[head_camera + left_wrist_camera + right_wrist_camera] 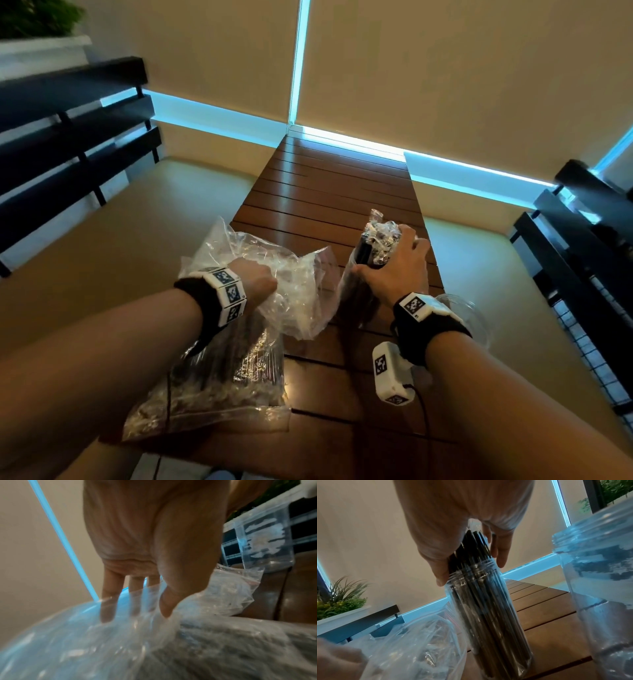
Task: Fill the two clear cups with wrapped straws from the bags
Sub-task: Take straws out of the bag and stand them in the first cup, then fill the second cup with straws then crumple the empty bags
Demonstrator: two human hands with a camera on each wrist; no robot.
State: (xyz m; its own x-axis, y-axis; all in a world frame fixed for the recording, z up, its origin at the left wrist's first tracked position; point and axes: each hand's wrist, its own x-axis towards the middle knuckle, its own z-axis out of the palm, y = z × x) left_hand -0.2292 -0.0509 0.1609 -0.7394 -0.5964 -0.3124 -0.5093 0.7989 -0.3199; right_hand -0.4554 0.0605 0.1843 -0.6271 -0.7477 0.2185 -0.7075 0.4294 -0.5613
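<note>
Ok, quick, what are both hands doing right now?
Left hand: pinching the plastic bag.
Right hand: gripping the wrapped straws standing in a clear cup.

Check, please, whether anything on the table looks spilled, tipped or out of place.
Nothing stands out. The right hand grips straws standing upright in one cup; the other cup stands upright beside it; the left hand holds the bag; no straws lie loose.

Slatted wooden table (329,192), black bench (68,113), potted plant (34,17) — beige wall (445,68)
</note>
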